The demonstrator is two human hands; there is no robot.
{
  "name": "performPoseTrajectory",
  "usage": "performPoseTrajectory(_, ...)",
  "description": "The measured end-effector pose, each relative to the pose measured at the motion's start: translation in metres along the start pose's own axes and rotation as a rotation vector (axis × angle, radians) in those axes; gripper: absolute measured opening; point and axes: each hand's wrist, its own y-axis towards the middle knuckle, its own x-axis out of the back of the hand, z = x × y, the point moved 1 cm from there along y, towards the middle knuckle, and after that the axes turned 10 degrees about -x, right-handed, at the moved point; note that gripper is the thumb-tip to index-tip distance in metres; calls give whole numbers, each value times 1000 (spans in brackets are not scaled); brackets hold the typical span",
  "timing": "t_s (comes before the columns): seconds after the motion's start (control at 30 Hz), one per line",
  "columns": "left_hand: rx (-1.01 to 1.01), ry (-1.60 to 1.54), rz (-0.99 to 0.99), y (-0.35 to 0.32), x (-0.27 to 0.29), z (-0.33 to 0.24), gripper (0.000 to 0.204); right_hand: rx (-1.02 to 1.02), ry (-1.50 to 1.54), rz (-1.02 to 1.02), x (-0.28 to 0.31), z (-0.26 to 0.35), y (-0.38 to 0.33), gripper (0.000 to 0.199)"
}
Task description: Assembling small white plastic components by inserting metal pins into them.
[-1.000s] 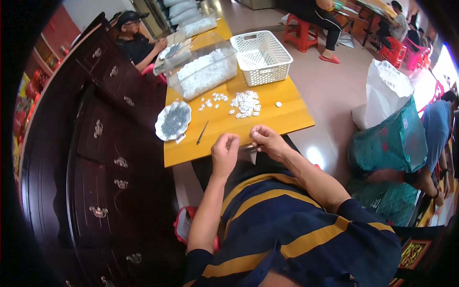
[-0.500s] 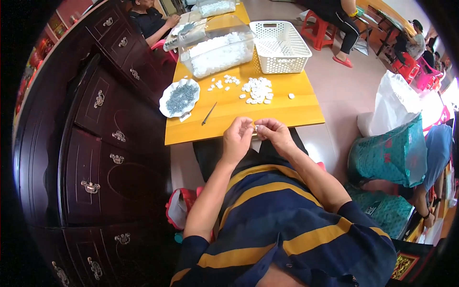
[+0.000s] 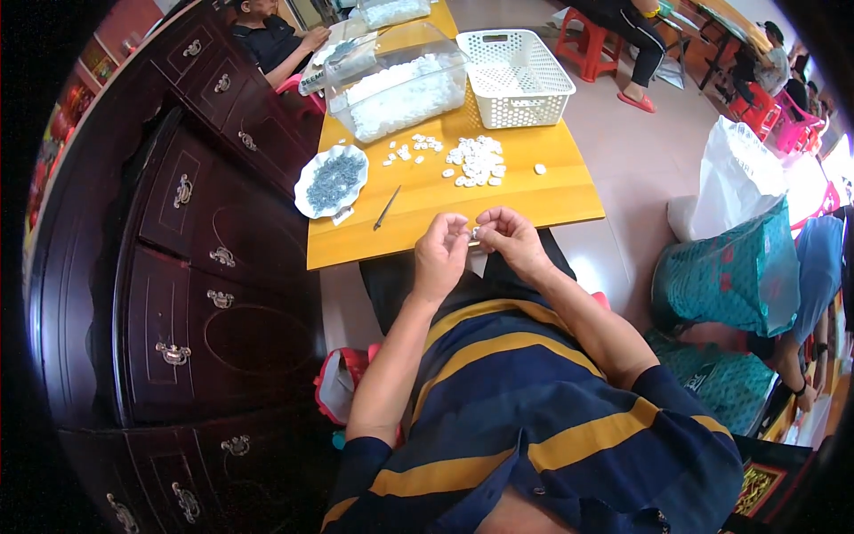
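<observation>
My left hand point(image 3: 442, 253) and my right hand point(image 3: 513, 242) meet just off the near edge of the yellow table. Between their fingertips is a small white plastic piece point(image 3: 475, 233), mostly covered by the fingers. Both hands are pinched on it. Beyond them lies a heap of small white oval pieces point(image 3: 477, 160), with a looser scatter of white pieces point(image 3: 405, 153) to its left. A dark pointed tool point(image 3: 387, 208) rests on the wood left of my hands. The white scalloped dish point(image 3: 304, 198) at the table's left edge holds many small grey-blue parts.
A clear bin point(image 3: 342, 117) full of white pieces and a white perforated basket point(image 3: 525, 110) stand at the back of the table point(image 3: 534, 200). Dark wooden drawers point(image 3: 178, 294) line the left. Teal sacks point(image 3: 712, 276) stand on the floor at right. Other people sit farther off.
My right hand's fingers have lifted and spread slightly around the small white piece. The whole view has shifted a little; the things on the table keep their places.
</observation>
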Motion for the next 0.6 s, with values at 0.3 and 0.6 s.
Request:
performPoseTrajectory(0.3,15,1,4,1,-1,1,20,2,48,-34,-7,8,-3,14)
performPoseTrajectory(0.6,-7,2,-5,0,-3,3,21,17,15,-37,-4,6,-1,14)
